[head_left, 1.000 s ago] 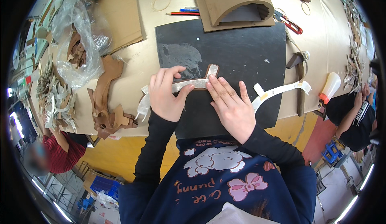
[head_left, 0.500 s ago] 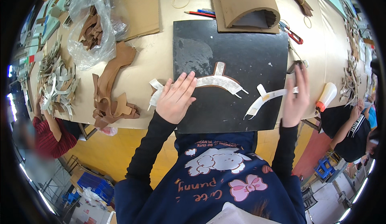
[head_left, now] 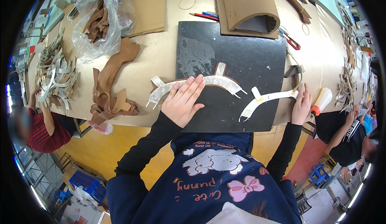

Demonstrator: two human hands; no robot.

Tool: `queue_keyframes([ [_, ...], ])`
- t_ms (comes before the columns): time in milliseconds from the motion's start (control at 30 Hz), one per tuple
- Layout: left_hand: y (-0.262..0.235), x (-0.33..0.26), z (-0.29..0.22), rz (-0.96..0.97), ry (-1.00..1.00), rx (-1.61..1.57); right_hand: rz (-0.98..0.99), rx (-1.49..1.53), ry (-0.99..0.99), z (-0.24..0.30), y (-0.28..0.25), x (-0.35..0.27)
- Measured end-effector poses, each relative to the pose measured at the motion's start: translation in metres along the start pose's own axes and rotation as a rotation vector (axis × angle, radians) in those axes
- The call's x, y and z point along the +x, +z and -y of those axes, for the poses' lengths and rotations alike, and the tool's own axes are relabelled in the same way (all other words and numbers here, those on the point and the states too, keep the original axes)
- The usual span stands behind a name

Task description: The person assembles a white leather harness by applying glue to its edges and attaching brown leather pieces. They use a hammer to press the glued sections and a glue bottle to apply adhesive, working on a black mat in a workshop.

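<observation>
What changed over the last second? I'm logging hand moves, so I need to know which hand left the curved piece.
The right hand left the grey curved template and moved out right, to the end of the white curved strip. The left hand stayed flat on the template, on the black mat.

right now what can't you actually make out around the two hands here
- Head view: the part of the curved grey pattern piece under the left hand is covered.
- Head view: the right hand hides the end of the white strip; whether it grips or only touches is unclear.
- Head view: the stacked cut pieces at the left rim are too bent and small to count.
</observation>
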State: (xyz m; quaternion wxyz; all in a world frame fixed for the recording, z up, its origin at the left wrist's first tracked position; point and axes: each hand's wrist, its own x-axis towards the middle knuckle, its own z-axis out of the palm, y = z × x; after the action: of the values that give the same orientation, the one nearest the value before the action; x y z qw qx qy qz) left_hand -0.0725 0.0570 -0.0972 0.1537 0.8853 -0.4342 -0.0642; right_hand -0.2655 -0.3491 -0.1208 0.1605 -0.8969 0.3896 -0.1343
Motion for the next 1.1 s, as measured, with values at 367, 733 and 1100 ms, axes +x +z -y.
queue_keyframes([
  [367, -0.001, -0.007, 0.003, -0.083, -0.015, -0.06, 0.221, 0.151, -0.012, 0.011, 0.01, 0.05],
  [733, 0.012, -0.011, -0.018, -0.283, -0.199, -0.035, -0.338, -0.068, -0.022, 0.011, -0.06, 0.069],
  [1100, 0.013, -0.005, -0.025, -0.276, -0.237, 0.019, 0.387, 0.389, -0.211, 0.205, -0.027, -0.062],
])
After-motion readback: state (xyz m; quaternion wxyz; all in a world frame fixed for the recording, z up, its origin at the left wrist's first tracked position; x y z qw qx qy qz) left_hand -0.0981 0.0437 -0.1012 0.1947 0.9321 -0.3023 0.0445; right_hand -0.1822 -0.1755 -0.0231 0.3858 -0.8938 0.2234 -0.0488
